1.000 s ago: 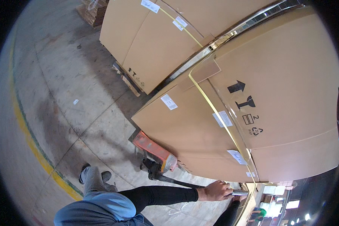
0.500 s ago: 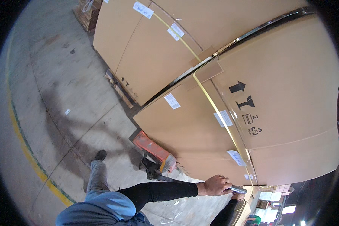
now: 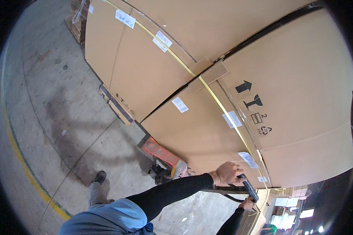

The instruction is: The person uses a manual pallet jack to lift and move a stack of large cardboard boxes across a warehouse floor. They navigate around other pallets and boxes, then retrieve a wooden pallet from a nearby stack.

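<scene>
My left hand [image 3: 228,174] is closed around one end of the dark handle grip [image 3: 250,188] of a pallet jack. Round the grip's other end, lower in the view, my right hand [image 3: 246,203] is closed as well. Beyond the hands is the jack's orange body [image 3: 162,152], close against a tall cardboard box [image 3: 298,94]. A yellow strap [image 3: 219,102] runs over that box, which carries white labels and dark handling symbols. The forks and the base under the load are hidden.
A second large cardboard box [image 3: 153,66] stands beside the first, with a pallet edge [image 3: 119,107] showing below it. More stacked goods [image 3: 77,25] are at the far left. A yellow line [image 3: 23,164] curves along the concrete floor. At the lower right, a person in green [image 3: 268,228] is partly visible.
The handle grip has swung to a steeper angle, and more of it shows between my hands. My left hand sits higher in view. The far box and the stacked goods have shifted left.
</scene>
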A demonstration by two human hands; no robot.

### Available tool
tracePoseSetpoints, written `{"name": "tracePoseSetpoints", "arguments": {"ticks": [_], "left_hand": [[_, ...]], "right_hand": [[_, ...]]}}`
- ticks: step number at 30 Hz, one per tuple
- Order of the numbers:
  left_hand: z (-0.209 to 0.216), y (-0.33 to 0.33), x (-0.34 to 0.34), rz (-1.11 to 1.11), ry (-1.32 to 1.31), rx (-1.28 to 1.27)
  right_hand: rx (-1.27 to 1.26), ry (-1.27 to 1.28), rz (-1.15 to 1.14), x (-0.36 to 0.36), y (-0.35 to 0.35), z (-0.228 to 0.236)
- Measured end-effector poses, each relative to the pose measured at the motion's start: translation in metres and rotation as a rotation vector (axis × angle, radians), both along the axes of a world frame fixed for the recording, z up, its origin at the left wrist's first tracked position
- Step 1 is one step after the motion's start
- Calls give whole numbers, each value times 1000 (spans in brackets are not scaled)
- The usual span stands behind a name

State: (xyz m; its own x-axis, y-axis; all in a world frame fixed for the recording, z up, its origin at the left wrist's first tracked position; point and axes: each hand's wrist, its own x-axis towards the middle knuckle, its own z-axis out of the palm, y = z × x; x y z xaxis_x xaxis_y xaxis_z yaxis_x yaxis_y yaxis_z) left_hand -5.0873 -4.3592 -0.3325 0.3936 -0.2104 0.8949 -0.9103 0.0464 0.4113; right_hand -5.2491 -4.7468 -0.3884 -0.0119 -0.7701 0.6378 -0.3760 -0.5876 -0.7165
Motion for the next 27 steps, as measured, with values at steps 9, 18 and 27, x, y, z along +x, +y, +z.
{"name": "tracePoseSetpoints", "arguments": {"ticks": [9,18,27], "left_hand": [[-8,-2,38,100,-69,-94],[-5,4,36,152,-36,-16],[-14,8,29,197,-87,-87]], "right_hand": [[-103,-313,172,-9,-11,-42],[-384,-159,-65,-10,83,-9],[-330,-264,51,-18,103,-16]]}}
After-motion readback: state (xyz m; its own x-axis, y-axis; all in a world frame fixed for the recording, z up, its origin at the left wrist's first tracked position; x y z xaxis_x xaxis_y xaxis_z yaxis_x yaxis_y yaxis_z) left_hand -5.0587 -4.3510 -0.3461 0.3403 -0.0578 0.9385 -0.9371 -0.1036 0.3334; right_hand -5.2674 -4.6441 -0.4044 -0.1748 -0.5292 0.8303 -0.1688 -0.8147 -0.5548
